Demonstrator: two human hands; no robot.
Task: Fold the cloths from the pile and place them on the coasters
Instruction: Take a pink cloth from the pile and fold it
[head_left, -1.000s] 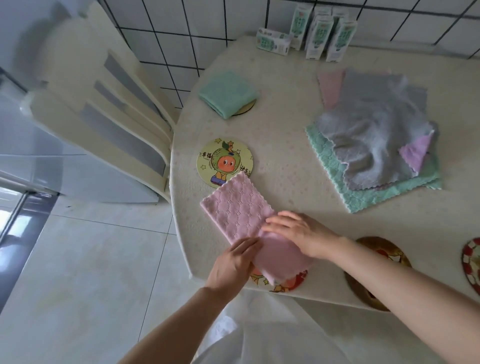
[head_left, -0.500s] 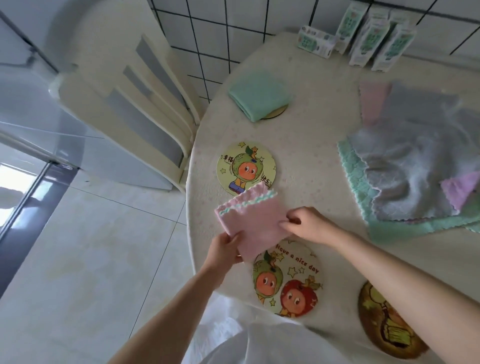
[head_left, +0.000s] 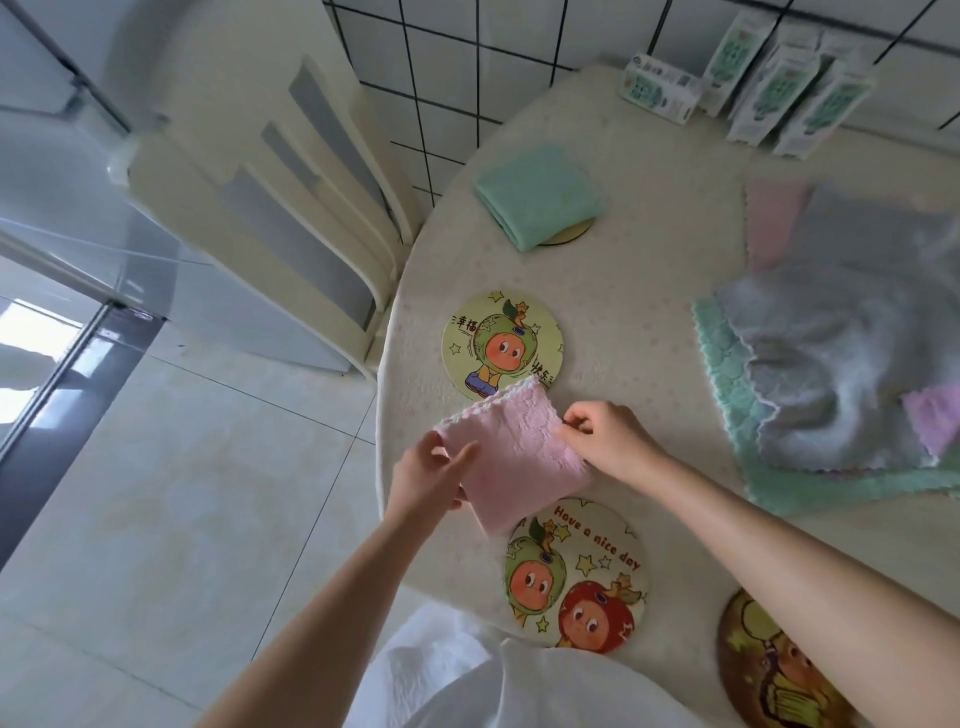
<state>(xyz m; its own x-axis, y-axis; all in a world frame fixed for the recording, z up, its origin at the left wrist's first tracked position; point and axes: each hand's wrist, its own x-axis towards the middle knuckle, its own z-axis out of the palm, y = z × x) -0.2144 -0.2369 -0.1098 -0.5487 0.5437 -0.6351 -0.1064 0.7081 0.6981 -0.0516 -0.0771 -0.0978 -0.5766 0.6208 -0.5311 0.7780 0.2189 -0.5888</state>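
A folded pink cloth is held just above the table edge between two coasters. My left hand grips its left side, thumb on top. My right hand pinches its right edge. A yellow-green cartoon coaster lies bare just beyond the cloth. A coaster with two fruit faces lies bare just in front of it. A folded green cloth sits on a far coaster. The pile of grey, pink and green cloths lies at the right.
A dark round coaster is at the near right under my right forearm. Several small cartons stand at the back by the tiled wall. A cream chair stands left of the round table, over a tiled floor.
The pink cloth went from lying flat, half open under both hands, to a smaller folded square lifted off the near coaster. It has shifted slightly toward the yellow-green coaster.
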